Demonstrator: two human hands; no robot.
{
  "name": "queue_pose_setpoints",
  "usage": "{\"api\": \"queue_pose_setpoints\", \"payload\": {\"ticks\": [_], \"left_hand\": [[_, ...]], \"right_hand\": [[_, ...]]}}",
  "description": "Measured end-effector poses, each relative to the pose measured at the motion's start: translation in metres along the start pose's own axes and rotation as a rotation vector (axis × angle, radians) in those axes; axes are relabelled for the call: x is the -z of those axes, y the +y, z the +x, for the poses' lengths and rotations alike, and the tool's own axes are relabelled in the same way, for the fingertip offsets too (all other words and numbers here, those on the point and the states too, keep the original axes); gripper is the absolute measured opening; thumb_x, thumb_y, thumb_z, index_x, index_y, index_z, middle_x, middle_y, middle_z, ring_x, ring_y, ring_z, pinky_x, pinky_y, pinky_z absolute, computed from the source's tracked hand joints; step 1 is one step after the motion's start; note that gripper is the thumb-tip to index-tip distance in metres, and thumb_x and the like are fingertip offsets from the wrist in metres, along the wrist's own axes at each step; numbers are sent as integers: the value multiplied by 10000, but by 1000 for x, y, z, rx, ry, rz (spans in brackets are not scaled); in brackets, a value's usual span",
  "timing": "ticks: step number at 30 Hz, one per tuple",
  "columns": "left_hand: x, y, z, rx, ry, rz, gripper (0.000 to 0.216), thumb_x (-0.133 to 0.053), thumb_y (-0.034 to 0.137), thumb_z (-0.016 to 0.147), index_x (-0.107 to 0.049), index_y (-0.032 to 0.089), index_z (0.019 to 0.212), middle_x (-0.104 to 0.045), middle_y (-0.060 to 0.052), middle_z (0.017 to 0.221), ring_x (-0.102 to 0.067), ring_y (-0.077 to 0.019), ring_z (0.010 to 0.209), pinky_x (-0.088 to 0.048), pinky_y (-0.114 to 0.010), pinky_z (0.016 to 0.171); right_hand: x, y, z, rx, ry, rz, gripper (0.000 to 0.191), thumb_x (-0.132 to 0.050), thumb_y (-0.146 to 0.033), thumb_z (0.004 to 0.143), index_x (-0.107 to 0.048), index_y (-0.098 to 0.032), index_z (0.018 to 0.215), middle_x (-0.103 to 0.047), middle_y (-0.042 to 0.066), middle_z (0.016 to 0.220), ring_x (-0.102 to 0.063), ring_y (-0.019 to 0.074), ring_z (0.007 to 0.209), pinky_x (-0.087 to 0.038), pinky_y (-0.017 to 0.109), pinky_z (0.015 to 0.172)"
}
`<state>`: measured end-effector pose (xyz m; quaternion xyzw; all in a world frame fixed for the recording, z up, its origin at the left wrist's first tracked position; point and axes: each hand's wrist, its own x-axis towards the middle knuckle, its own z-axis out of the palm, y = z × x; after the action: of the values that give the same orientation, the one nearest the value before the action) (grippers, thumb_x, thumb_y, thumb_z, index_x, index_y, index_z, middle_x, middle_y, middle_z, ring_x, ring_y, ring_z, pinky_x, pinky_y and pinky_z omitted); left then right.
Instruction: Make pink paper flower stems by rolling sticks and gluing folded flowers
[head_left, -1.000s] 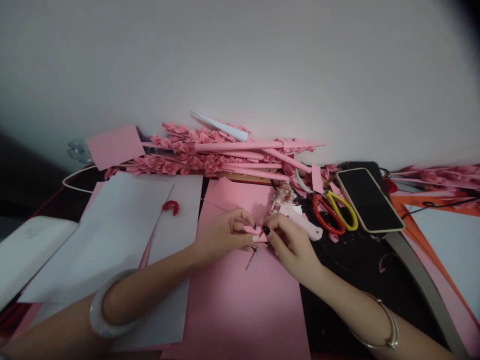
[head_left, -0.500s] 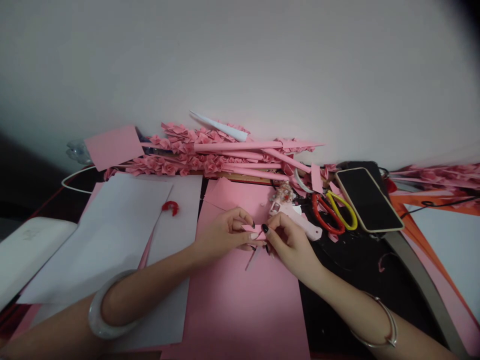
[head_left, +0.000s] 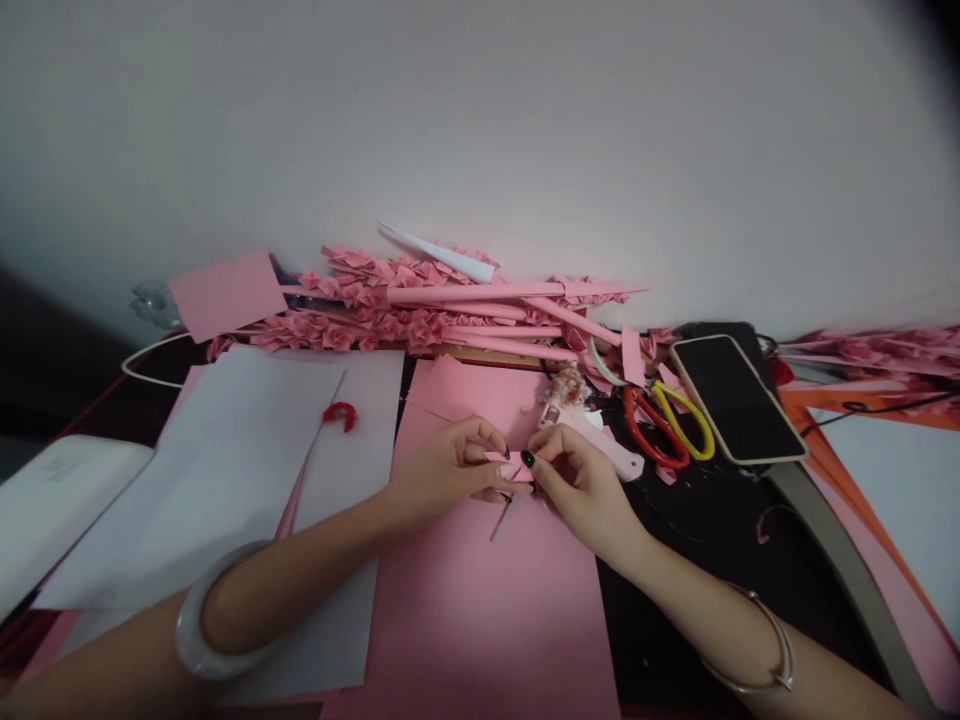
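Between my two hands is a small folded piece of pink paper (head_left: 516,466), held above a large pink sheet (head_left: 491,610). My left hand (head_left: 457,462) pinches its left side between thumb and fingers. On its right side my right hand (head_left: 574,470) grips with the thumb and fingertips pressed together. The fingers hide part of the folds. A thin pale strip (head_left: 506,518) shows just below my fingertips. Right behind my right hand lies a pale pink glue gun (head_left: 611,448), partly covered by it.
Pink paper flowers (head_left: 367,290) and rolled paper cones lie along the wall. Scissors with red and yellow handles (head_left: 660,440) lie beside a phone (head_left: 739,400) at right. White sheets (head_left: 217,450) with a red curved object (head_left: 341,414) and a white box (head_left: 82,500) fill the left.
My right thumb and fingertips have shifted slightly left over the folded pink paper. Both hands keep their hold, and everything else stays in place.
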<state>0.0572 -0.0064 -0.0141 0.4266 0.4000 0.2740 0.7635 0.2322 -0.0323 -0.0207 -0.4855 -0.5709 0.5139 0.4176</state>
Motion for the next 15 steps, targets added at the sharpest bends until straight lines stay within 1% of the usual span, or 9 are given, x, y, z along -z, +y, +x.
{"api": "queue_pose_setpoints", "payload": {"ticks": [4, 9, 12, 15], "left_hand": [[-1, 1, -1, 7, 1, -1, 245, -710, 236, 710, -489, 172, 795, -685, 13, 715, -697, -172, 746, -529, -246, 658], [-3, 2, -1, -1, 27, 24, 270, -729, 217, 685, -480, 170, 780, -685, 14, 707, -693, -162, 735, -527, -236, 636], [-3, 0, 0, -5, 36, 29, 280, -732, 218, 677, -473, 168, 770, -684, 10, 688, -695, -172, 719, -530, -247, 627], [-2, -1, 1, -20, 38, 23, 269, -725, 204, 682, -471, 167, 764, -680, 15, 667, -697, -169, 708, -531, -235, 612]], "right_hand": [[-1, -1, -1, 26, 11, 6, 211, -544, -246, 829, -415, -194, 670, -496, 11, 825, -462, 77, 530, -377, 212, 438], [-2, -3, 0, 58, 18, -23, 204, -536, -194, 820, -419, -191, 653, -498, 9, 806, -466, 88, 564, -379, 215, 464], [-1, -4, 1, 41, 5, -19, 197, -538, -188, 814, -425, -192, 652, -507, 7, 782, -481, 95, 578, -391, 221, 478], [0, -5, 2, 8, -16, 9, 201, -551, -216, 816, -427, -191, 660, -515, 0, 751, -475, 89, 546, -390, 221, 467]]}}
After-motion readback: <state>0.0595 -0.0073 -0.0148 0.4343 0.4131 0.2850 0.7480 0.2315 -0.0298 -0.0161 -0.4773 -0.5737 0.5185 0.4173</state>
